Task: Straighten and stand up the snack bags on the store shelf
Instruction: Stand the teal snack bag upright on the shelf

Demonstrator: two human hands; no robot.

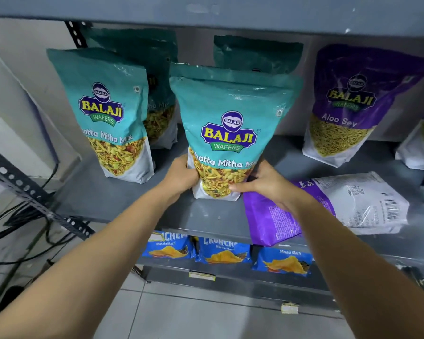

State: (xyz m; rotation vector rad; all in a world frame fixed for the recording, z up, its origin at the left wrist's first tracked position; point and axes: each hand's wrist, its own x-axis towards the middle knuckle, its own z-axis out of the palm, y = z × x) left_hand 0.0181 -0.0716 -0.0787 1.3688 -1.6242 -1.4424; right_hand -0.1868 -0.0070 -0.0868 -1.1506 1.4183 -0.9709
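Observation:
A teal Khatta Mitha Mix bag (230,123) stands upright at the middle of the grey shelf (132,196). My left hand (181,176) grips its lower left side and my right hand (267,183) grips its lower right side. Directly behind it stands a second teal bag (206,69), with only its top edge showing. Another teal bag (108,113) stands at the left, with more teal bags (154,69) behind it. A purple Aloo Sev bag (348,206) lies flat on its face at the front right, overhanging the shelf edge. A second purple Aloo Sev bag (348,106) stands at the back right.
A further teal bag (257,55) stands at the back centre. Another bag (421,148) is cut off at the right edge. Blue Crunchex bags (223,250) fill the shelf below. A perforated metal upright (22,189) and black cables (22,231) lie left of the shelf.

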